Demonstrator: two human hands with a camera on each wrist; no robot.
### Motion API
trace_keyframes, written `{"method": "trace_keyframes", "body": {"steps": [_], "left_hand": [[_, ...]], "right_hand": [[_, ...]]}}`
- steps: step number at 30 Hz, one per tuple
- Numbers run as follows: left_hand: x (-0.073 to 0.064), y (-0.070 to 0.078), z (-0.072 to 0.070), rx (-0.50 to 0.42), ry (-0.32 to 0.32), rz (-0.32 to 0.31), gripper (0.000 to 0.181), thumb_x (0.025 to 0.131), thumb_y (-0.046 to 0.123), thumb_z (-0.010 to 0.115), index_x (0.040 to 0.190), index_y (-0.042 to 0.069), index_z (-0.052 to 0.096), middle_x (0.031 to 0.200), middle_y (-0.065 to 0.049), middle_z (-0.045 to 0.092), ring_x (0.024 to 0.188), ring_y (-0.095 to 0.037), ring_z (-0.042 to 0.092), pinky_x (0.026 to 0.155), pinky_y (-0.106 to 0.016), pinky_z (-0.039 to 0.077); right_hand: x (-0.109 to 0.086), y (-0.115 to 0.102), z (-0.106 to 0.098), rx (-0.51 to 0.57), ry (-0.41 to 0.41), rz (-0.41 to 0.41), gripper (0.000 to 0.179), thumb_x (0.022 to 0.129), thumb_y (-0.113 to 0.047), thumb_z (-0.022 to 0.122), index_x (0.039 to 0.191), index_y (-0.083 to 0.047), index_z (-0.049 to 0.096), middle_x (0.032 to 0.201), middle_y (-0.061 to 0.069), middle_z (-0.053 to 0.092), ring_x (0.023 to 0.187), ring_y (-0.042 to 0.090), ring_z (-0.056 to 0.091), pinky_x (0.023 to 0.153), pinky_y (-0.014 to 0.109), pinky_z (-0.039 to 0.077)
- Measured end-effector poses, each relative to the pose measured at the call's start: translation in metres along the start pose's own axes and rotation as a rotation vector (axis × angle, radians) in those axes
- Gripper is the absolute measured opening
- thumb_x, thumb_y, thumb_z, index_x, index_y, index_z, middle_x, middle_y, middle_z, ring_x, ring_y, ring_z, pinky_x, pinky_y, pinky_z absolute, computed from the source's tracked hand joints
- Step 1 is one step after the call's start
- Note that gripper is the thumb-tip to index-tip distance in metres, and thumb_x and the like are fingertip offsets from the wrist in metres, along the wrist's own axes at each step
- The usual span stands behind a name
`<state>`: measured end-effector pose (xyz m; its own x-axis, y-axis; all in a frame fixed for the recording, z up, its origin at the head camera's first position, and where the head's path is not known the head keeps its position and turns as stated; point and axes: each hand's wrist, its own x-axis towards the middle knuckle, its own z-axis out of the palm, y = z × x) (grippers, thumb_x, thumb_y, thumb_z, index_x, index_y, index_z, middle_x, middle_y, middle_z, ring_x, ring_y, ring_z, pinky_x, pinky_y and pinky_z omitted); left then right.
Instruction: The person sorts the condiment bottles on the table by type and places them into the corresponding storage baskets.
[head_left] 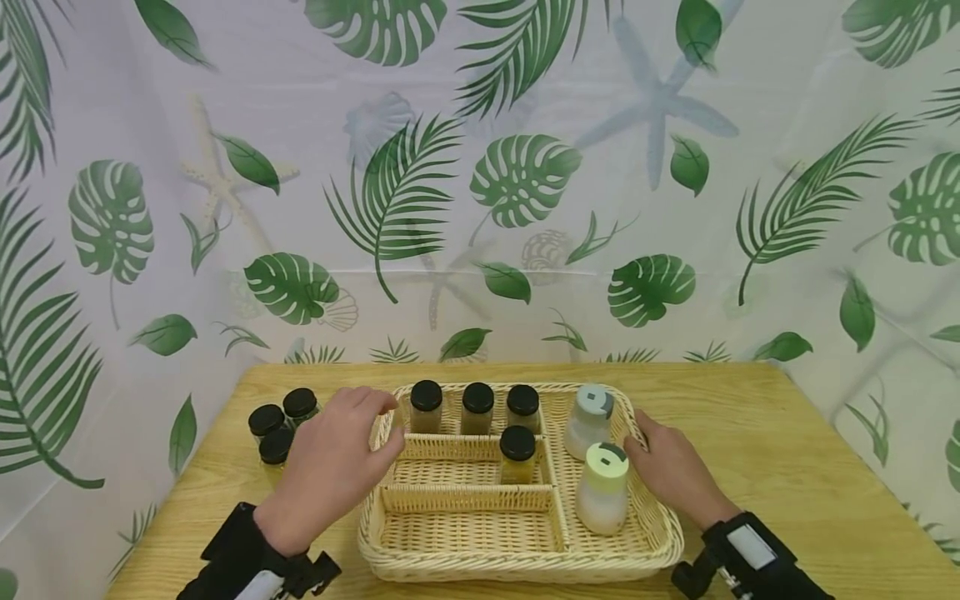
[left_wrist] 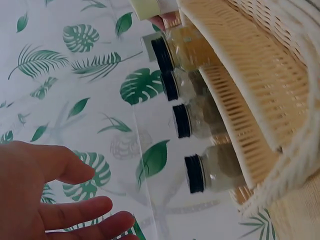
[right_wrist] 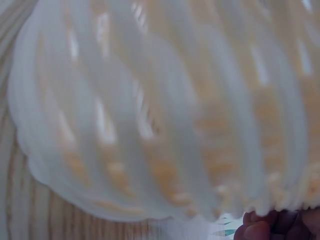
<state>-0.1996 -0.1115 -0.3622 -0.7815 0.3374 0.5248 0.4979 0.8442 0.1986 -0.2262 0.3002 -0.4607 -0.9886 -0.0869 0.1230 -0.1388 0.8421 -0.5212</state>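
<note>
A wicker basket point(head_left: 517, 569) with compartments stands on the table. My right hand point(head_left: 673, 465) grips its right rim; in the right wrist view curled fingers point(right_wrist: 260, 229) show beside the blurred weave. At the left rim hovers my left hand point(head_left: 326, 467), fingers loosely spread; the left wrist view shows nothing between them. Three black-lidded glass jars, one a spice jar point(head_left: 426, 408) at the left, stand in the back compartment. A jar of yellow contents point(head_left: 517, 457) occupies the middle one. The right compartment holds a blue-lidded bottle point(head_left: 588, 423) and a yellow-green-lidded bottle point(head_left: 603, 492).
Three more black-lidded jars point(head_left: 276, 446) are grouped on the wooden table point(head_left: 765, 450) left of the basket, partly behind my left hand. A leaf-patterned cloth point(head_left: 525, 250) hangs along the back and sides.
</note>
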Motion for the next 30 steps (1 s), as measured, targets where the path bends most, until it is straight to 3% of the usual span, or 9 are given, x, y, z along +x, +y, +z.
{"method": "trace_keyframes", "body": {"steps": [3, 5, 7, 9, 13, 16, 18, 21, 30], "left_hand": [[-0.006, -0.017, -0.005, 0.030, 0.009, -0.042, 0.022, 0.085, 0.027, 0.063, 0.099, 0.011, 0.068, 0.098, -0.006, 0.064, 0.089, -0.022, 0.056, 0.056, -0.039, 0.052], [-0.011, -0.028, -0.007, 0.050, 0.003, -0.069, 0.024, 0.085, 0.026, 0.064, 0.101, 0.008, 0.067, 0.101, -0.009, 0.064, 0.092, -0.025, 0.055, 0.058, -0.041, 0.052], [-0.016, -0.038, -0.008, 0.068, -0.006, -0.090, 0.026, 0.085, 0.025, 0.064, 0.102, 0.006, 0.067, 0.103, -0.012, 0.062, 0.092, -0.028, 0.053, 0.060, -0.043, 0.052], [-0.022, -0.046, -0.007, 0.087, -0.017, -0.106, 0.026, 0.085, 0.024, 0.064, 0.103, 0.004, 0.066, 0.103, -0.014, 0.060, 0.094, -0.030, 0.051, 0.064, -0.044, 0.050], [-0.033, -0.059, -0.003, 0.140, -0.018, -0.129, 0.031, 0.083, 0.022, 0.067, 0.104, 0.000, 0.065, 0.103, -0.019, 0.057, 0.095, -0.034, 0.049, 0.068, -0.048, 0.048], [-0.039, -0.068, 0.000, 0.187, -0.006, -0.144, 0.036, 0.080, 0.021, 0.070, 0.105, -0.003, 0.064, 0.103, -0.022, 0.055, 0.093, -0.037, 0.047, 0.069, -0.050, 0.047], [-0.042, -0.073, 0.001, 0.207, -0.003, -0.152, 0.037, 0.079, 0.021, 0.071, 0.106, -0.004, 0.064, 0.103, -0.023, 0.055, 0.091, -0.037, 0.048, 0.068, -0.051, 0.047], [-0.045, -0.079, 0.002, 0.206, -0.012, -0.171, 0.036, 0.079, 0.019, 0.070, 0.105, -0.005, 0.064, 0.101, -0.024, 0.056, 0.089, -0.038, 0.049, 0.067, -0.051, 0.048], [-0.050, -0.083, 0.004, 0.208, -0.037, -0.215, 0.032, 0.079, 0.014, 0.069, 0.105, -0.004, 0.066, 0.100, -0.024, 0.059, 0.087, -0.037, 0.052, 0.056, -0.049, 0.052]], "right_hand": [[0.001, 0.000, 0.000, -0.011, 0.018, -0.018, 0.055, 0.100, -0.018, 0.044, 0.141, 0.016, 0.029, 0.130, 0.036, 0.047, 0.096, 0.027, 0.058, 0.071, 0.044, 0.049], [0.001, -0.001, -0.001, -0.012, 0.018, -0.020, 0.055, 0.100, -0.017, 0.044, 0.141, 0.016, 0.028, 0.131, 0.036, 0.046, 0.102, 0.031, 0.056, 0.073, 0.046, 0.050], [0.002, -0.001, -0.001, -0.014, 0.018, -0.018, 0.055, 0.100, -0.016, 0.044, 0.141, 0.016, 0.029, 0.130, 0.036, 0.047, 0.096, 0.030, 0.058, 0.069, 0.044, 0.050], [0.002, -0.001, -0.002, -0.011, 0.009, -0.006, 0.055, 0.099, -0.016, 0.045, 0.141, 0.015, 0.029, 0.120, 0.035, 0.055, 0.078, 0.024, 0.060, 0.059, 0.038, 0.047], [0.002, -0.002, -0.002, -0.007, -0.011, 0.020, 0.056, 0.099, -0.017, 0.045, 0.142, 0.015, 0.027, 0.105, 0.030, 0.061, 0.056, 0.017, 0.048, 0.047, 0.032, 0.039], [0.003, -0.002, -0.002, -0.023, -0.008, 0.014, 0.056, 0.099, -0.016, 0.046, 0.141, 0.016, 0.029, 0.118, 0.035, 0.056, 0.067, 0.019, 0.054, 0.052, 0.033, 0.042], [0.003, -0.002, -0.003, -0.037, 0.000, 0.005, 0.055, 0.098, -0.015, 0.047, 0.140, 0.017, 0.030, 0.129, 0.038, 0.047, 0.084, 0.026, 0.059, 0.060, 0.038, 0.047], [0.002, -0.002, -0.003, -0.043, 0.001, 0.000, 0.055, 0.098, -0.015, 0.047, 0.140, 0.017, 0.030, 0.131, 0.038, 0.044, 0.102, 0.034, 0.056, 0.070, 0.045, 0.050], [0.003, -0.002, -0.002, -0.037, 0.003, -0.003, 0.055, 0.098, -0.016, 0.047, 0.141, 0.016, 0.030, 0.131, 0.037, 0.045, 0.109, 0.037, 0.052, 0.078, 0.051, 0.050]]}}
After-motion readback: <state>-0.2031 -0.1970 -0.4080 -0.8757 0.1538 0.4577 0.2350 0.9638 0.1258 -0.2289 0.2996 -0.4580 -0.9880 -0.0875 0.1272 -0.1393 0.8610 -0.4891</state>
